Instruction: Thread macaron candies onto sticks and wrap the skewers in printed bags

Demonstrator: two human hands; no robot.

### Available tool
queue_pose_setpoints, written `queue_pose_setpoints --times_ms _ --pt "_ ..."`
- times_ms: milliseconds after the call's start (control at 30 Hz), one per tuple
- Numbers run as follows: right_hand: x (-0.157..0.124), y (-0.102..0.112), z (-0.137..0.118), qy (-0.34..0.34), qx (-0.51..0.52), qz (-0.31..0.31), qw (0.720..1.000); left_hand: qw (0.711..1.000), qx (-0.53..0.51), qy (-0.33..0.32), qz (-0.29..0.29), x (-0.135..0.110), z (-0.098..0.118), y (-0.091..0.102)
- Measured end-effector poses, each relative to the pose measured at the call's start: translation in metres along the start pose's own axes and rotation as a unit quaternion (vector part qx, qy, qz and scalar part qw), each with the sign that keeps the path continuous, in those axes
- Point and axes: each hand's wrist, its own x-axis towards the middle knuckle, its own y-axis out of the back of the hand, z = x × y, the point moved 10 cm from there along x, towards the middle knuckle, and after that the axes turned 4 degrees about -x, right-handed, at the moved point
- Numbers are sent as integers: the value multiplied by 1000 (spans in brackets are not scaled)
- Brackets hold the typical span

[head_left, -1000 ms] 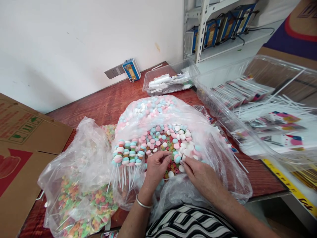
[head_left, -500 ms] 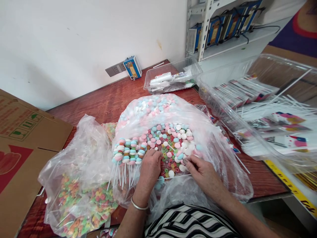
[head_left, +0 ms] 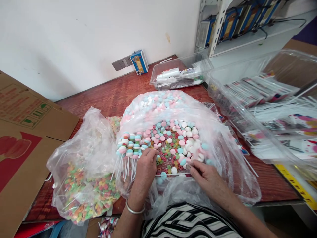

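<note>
- I see the left hand (head_left: pixel 146 166) curled narrow, contents unclear.
- I see the right hand (head_left: pixel 206 174) pinched; can't tell on what.
- Loose candies (head_left: pixel 181 142): its ten-to-eleven o'clock.
- Candy skewers (head_left: pixel 133 146): left hand's eleven o'clock.

The location is a small workshop or packing room for bulk sweets. A wood-patterned bench (head_left: pixel 109 91) stands against a plain wall (head_left: pixel 99 33) fitted with a socket panel (head_left: pixel 121 63), located beyond the left grip (head_left: pixel 147 165). Bulk stock: an opened large bag (head_left: pixel 148 110) of pastel drops (head_left: pixel 189 134), extending beyond both grips; a second bag (head_left: pixel 96 135) of coloured rings, left of the left grip, beside a printed shipping carton (head_left: pixel 24 115). Component storage: a clear tray (head_left: pixel 234 115) of printed cards (head_left: pixel 260 89) and white sticks (head_left: pixel 274 110), right of the right grip (head_left: pixel 204 175). Equipment: perforated metal shelving (head_left: pixel 217 31), beyond the right grip, carrying blue-cased units (head_left: pixel 231 24) with cables.
</note>
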Motion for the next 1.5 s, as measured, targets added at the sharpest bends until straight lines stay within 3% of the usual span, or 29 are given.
queue_pose_setpoints --times_ms 133,267,467,533,700,900,967,1033,1100,1200,1267,1333,1400,1500 --pt "-13 -22 4 -15 20 -77 997 996 51 8 -72 -21 2 -12" --pt "-25 -23 12 -37 11 -75 996 976 126 35 -171 -41 -1 -25" --pt "-41 -24 23 -49 -36 -86 994 951 116 25 -285 -66 7 -27" --pt "-42 -24 24 -49 -35 -85 995 958 87 40 -270 -66 5 -23" --pt "-42 -25 23 -45 -33 -72 996 988 73 94 -102 -44 -13 -5" --pt "-42 -24 23 -40 -51 -65 996 982 142 106 -61 -30 -22 -17" --pt "-42 -23 19 -39 -52 -60 996 989 100 100 -38 -29 -20 -14" --pt "-41 -23 11 -32 -52 -57 997 994 -13 111 -9 -30 -22 -9" --pt "-40 -23 -1 -16 -54 -53 997 967 -194 165 -16 -34 -32 -14" --pt "-36 -24 -16 8 -66 -48 997 859 -441 250 -67 -44 -36 -35" --pt "-33 -27 -21 18 -78 -52 995 807 -523 266 -63 -47 -34 -40" --pt "-32 -29 -23 24 -90 -57 994 784 -557 269 -50 -48 -34 -40" --pt "-32 -30 -23 26 -94 -59 994 778 -566 266 -58 -50 -32 -43" --pt "-33 -32 -25 28 -87 -60 994 776 -564 261 -110 -53 -22 -52"
